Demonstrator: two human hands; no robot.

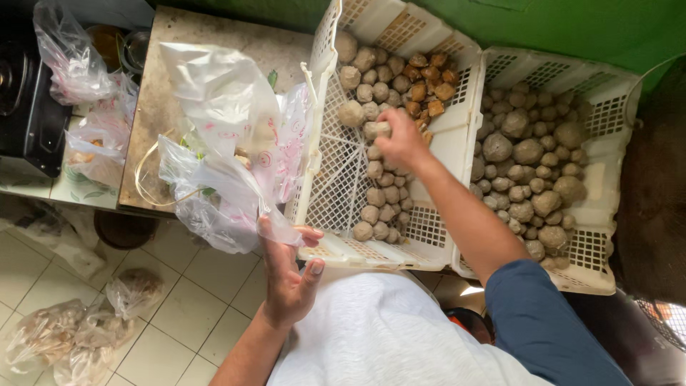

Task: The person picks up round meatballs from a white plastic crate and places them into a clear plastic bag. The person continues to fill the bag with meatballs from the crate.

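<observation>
Fingers of our left hand [286,275]: spread open at lower centre, fingertips touching the lower edge of a clear plastic bag [229,193], not closed on it.
Fingers of our right hand [401,139]: curled shut around one pale brown ball [379,129] in the middle of the frame, sleeve in blue running to the lower right.
Clear plastic bag: crumpled and see-through, with small pink printed marks, hanging just left of the near crate.
Bags on the floor [68,336]: lower left of the frame, clear, knotted, filled with pale lumps, lying on white tiles.
Near white crate [336,186]: perforated plastic, centre of the frame; we see a strip of grey-brown balls along its right side and orange-brown chunks [429,82] at its upper right corner.
Far white crate [607,143]: right of the frame, touching the first, loaded with grey-brown balls of mixed size.
Worn table top [207,50]: upper left, brown and scuffed, more clear bags [71,61] beside it.
Green wall [572,25]: along the top edge.
</observation>
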